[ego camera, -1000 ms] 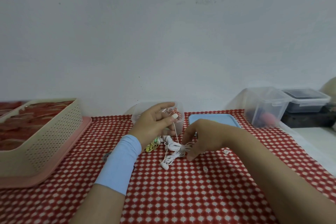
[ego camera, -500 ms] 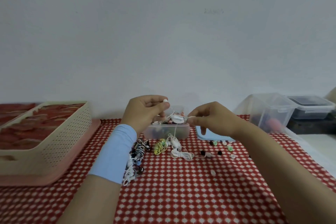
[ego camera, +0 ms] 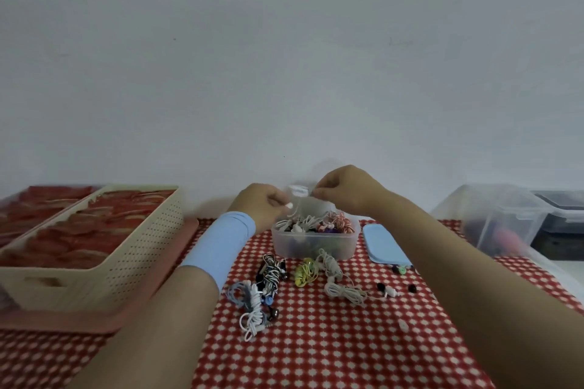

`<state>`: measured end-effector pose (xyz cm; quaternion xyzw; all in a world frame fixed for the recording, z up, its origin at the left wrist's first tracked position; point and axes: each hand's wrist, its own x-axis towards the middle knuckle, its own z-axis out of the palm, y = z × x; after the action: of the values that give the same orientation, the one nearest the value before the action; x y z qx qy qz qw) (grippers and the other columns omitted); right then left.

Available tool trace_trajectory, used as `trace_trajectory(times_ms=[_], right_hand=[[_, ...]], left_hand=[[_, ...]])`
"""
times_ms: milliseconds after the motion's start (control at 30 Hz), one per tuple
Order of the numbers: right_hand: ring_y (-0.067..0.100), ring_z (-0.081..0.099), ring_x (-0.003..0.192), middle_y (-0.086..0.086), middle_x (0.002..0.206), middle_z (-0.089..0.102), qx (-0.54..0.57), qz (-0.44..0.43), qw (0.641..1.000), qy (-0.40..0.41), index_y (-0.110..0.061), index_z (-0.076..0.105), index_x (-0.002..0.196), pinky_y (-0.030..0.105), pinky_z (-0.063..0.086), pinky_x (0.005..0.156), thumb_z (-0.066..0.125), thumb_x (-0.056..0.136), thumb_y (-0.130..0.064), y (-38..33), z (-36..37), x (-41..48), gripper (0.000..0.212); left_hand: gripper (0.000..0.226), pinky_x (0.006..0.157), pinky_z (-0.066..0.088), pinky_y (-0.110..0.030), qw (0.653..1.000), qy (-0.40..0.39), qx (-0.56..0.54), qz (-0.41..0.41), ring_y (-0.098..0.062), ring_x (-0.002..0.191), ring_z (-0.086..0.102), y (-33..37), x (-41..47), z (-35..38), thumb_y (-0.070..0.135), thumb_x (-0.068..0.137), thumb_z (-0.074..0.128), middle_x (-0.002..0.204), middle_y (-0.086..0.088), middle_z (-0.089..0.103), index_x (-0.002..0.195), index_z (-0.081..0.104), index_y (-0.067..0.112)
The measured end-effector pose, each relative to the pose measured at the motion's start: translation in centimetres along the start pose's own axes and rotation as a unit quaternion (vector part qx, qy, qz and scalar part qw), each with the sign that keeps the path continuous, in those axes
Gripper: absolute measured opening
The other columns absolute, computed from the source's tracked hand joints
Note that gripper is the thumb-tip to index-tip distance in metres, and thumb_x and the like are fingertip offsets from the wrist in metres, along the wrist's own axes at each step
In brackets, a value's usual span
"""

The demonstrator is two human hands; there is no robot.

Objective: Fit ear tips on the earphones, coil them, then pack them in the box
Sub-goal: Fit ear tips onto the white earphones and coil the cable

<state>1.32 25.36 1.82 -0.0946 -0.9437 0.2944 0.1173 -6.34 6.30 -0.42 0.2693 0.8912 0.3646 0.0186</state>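
Since 0.5 s ago both hands rose, now just above box. Left hand (ego camera: 267, 207) & right hand (ego camera: 344, 191) each pinch white wired earphones (ego camera: 298, 190), blurred; cord hangs into clear plastic box (ego camera: 316, 248) w/ coiled sets. More coiled earphones (ego camera: 271, 275) on red-checked cloth (ego camera: 316, 341).

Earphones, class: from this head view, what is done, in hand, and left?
Done: several coiled sets lie in the clear box. In hand: the left hand and right hand hold white earphones above it. Left: loose earphones and ear tips on the tablecloth; blue lid off.
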Motion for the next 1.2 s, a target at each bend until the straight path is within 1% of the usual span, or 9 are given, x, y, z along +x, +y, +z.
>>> trace_trajectory(times_ms=[300, 467, 600, 667, 767, 833, 933, 1033, 1200], right_hand=[[0.010, 0.065, 0.096, -0.013, 0.116, 0.071, -0.172, -0.010, 0.984, 0.032, -0.033, 0.073, 0.117, 0.026, 0.049, 0.083, 0.074, 0.090, -0.041, 0.8, 3.3, 2.0, 0.029], [0.013, 0.065, 0.094, -0.011, 0.108, 0.074, -0.270, -0.036, 0.962, -0.030, -0.035, 0.076, 0.112, 0.028, 0.046, 0.073, 0.054, 0.101, -0.048, 0.8, 4.1, 1.5, 0.028], [0.013, 0.063, 0.113, -0.012, 0.127, 0.069, -0.190, -0.059, 0.980, 0.029, -0.033, 0.070, 0.124, 0.033, 0.050, 0.093, 0.052, 0.103, -0.043, 0.3, 1.9, -0.2, 0.030], [0.014, 0.065, 0.102, -0.010, 0.112, 0.072, -0.164, -0.069, 0.984, 0.033, -0.029, 0.075, 0.111, 0.035, 0.054, 0.087, 0.055, 0.102, -0.039, 0.1, 0.5, -1.7, 0.024], [0.009, 0.065, 0.077, -0.013, 0.080, 0.070, -0.138, -0.048, 0.987, -0.068, -0.031, 0.073, 0.082, 0.031, 0.054, 0.070, 0.065, 0.094, -0.041, -0.1, -0.8, -4.6, 0.018], [0.003, 0.062, 0.069, -0.015, 0.073, 0.069, -0.160, -0.017, 0.974, -0.162, -0.029, 0.074, 0.077, 0.027, 0.053, 0.069, 0.074, 0.084, -0.051, -0.2, -1.1, -6.6, 0.022], [0.001, 0.064, 0.084, -0.022, 0.085, 0.069, -0.216, 0.009, 0.944, -0.250, -0.030, 0.079, 0.096, 0.032, 0.056, 0.087, 0.084, 0.071, -0.056, 0.5, -0.3, -8.4, 0.036], [0.009, 0.068, 0.087, -0.014, 0.094, 0.074, -0.238, 0.002, 0.944, -0.227, -0.032, 0.079, 0.098, 0.036, 0.058, 0.087, 0.083, 0.074, -0.051, 2.4, 0.9, -9.1, 0.031], [0.008, 0.070, 0.083, -0.009, 0.088, 0.077, -0.046, -0.010, 0.983, -0.177, -0.031, 0.080, 0.085, 0.030, 0.055, 0.083, 0.076, 0.085, -0.037, 5.2, -0.6, -8.9, 0.007]], left_hand=[[0.030, 0.092, 0.040, -0.023, 0.996, 0.011, 0.074, 0.045, -0.011, 0.106, 0.057, -2.1, 1.1, 0.6, 0.024, 0.093, 0.061, 0.126, 0.004, 0.060, 0.123, 0.064, 0.025], [0.039, 0.105, 0.041, -0.044, 0.973, -0.126, 0.181, 0.070, -0.023, 0.123, 0.050, -1.7, 0.9, 1.8, 0.047, 0.093, 0.045, 0.126, -0.004, 0.058, 0.121, 0.065, 0.028], [0.039, 0.110, 0.036, -0.044, 0.977, -0.101, 0.170, 0.083, -0.023, 0.131, 0.043, -1.3, 0.3, 1.8, 0.042, 0.099, 0.043, 0.133, -0.001, 0.057, 0.130, 0.060, 0.026], [0.037, 0.111, 0.033, -0.037, 0.981, -0.033, 0.148, 0.125, -0.019, 0.132, 0.039, -0.2, -0.8, 1.4, 0.034, 0.101, 0.046, 0.136, 0.003, 0.055, 0.135, 0.057, 0.024], [0.028, 0.100, 0.041, -0.028, 0.985, 0.009, 0.078, 0.152, -0.010, 0.114, 0.052, 1.9, -3.1, 1.5, 0.029, 0.098, 0.053, 0.122, 0.009, 0.062, 0.124, 0.064, 0.029], [0.022, 0.089, 0.048, -0.025, 0.990, -0.027, 0.025, 0.133, -0.004, 0.098, 0.059, 3.0, -4.6, 2.2, 0.028, 0.096, 0.057, 0.109, 0.014, 0.065, 0.113, 0.068, 0.033], [0.015, 0.077, 0.045, -0.015, 0.987, -0.097, 0.031, 0.126, 0.002, 0.086, 0.058, 4.0, -6.1, 3.4, 0.024, 0.093, 0.061, 0.094, 0.018, 0.064, 0.099, 0.072, 0.033], [0.010, 0.075, 0.045, -0.013, 0.979, -0.160, 0.046, 0.115, 0.002, 0.082, 0.061, 4.5, -6.7, 4.7, 0.023, 0.087, 0.068, 0.086, 0.020, 0.066, 0.090, 0.073, 0.030], [0.024, 0.083, 0.050, -0.018, 0.975, -0.194, 0.036, 0.099, -0.002, 0.089, 0.063, 5.0, -6.7, 5.8, 0.033, 0.075, 0.081, 0.097, 0.016, 0.068, 0.096, 0.070, 0.030]])
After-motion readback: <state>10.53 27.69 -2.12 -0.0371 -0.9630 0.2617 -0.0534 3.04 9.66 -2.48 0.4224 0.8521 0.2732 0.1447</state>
